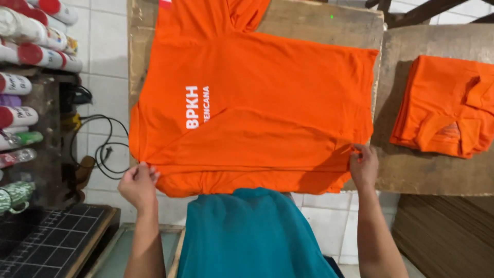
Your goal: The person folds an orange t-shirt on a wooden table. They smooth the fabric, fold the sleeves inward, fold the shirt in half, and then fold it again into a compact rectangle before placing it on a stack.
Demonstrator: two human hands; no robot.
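You hold an orange shirt (257, 103) spread flat on the desk (319, 23).
Your left hand (138, 184) and right hand (364, 166) each pinch a near corner, grip closed on cloth. Uneven pulling could wrinkle it or drag it off the near edge.

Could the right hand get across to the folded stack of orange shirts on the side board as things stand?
Probably yes. The right hand pinches the spread orange shirt at its near right edge, and bare board lies between it and the folded stack. It would have to let go first.
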